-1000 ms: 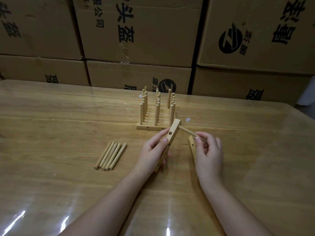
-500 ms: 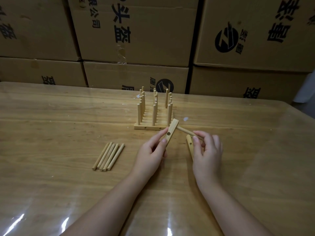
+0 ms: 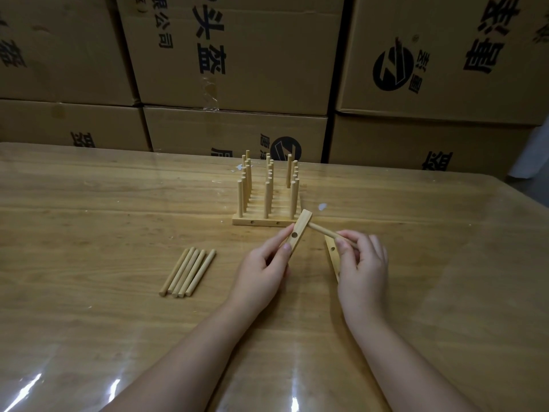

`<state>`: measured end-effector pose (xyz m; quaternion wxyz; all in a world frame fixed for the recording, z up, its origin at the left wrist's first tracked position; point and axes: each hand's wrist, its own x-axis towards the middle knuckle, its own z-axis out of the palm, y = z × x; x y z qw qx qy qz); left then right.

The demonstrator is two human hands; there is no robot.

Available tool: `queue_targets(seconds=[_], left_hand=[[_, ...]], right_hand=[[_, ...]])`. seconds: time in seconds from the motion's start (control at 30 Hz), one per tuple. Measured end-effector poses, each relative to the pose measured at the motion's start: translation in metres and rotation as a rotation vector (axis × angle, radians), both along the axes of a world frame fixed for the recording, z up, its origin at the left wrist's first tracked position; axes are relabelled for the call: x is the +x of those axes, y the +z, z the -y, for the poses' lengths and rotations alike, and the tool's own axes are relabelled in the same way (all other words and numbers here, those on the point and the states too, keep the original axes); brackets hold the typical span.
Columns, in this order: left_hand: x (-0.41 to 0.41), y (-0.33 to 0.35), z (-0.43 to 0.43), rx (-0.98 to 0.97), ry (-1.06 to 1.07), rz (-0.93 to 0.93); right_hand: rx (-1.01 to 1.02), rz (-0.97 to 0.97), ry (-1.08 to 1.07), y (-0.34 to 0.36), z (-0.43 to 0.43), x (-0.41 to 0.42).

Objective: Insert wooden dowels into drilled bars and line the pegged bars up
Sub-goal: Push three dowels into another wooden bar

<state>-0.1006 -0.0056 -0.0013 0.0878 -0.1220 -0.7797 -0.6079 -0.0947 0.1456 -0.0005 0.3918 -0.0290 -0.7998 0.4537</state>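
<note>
My left hand (image 3: 264, 272) grips a drilled wooden bar (image 3: 298, 233), tilted up off the table, with one side hole showing. My right hand (image 3: 361, 269) pinches a dowel (image 3: 322, 231) whose far end meets the bar's right face near its top. Under my right hand a second drilled bar (image 3: 332, 254) lies on the table, partly hidden. Behind them stand the pegged bars (image 3: 267, 197), lined up side by side with several upright dowels. Several loose dowels (image 3: 188, 272) lie in a row to the left.
The wooden table (image 3: 89, 221) has a glossy clear cover. Stacked cardboard boxes (image 3: 237, 60) form a wall right behind its far edge. Small white specks lie near the pegged bars.
Both hands hold nearly the same pose with the bar and dowel. The view has shifted slightly, and the dowel's tip stays pressed at the bar.
</note>
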Motion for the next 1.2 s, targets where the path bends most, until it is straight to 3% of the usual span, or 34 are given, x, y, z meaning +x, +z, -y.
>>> queue_targets(seconds=[0.5, 0.7, 0.9, 1.2], left_hand=[[0.0, 0.001, -0.001, -0.069, 0.028, 0.034], [-0.002, 0.009, 0.001, 0.158, -0.052, 0.138], [-0.004, 0.008, 0.003, 0.231, 0.006, 0.155], [-0.004, 0.004, -0.001, 0.109, 0.027, 0.132]], right_hand=[[0.099, 0.093, -0.097, -0.004, -0.003, -0.003], [0.105, 0.038, -0.031, 0.002, 0.009, 0.004], [-0.099, 0.081, 0.02, 0.003, -0.001, 0.0], [-0.06, 0.154, 0.058, 0.003, -0.002, -0.004]])
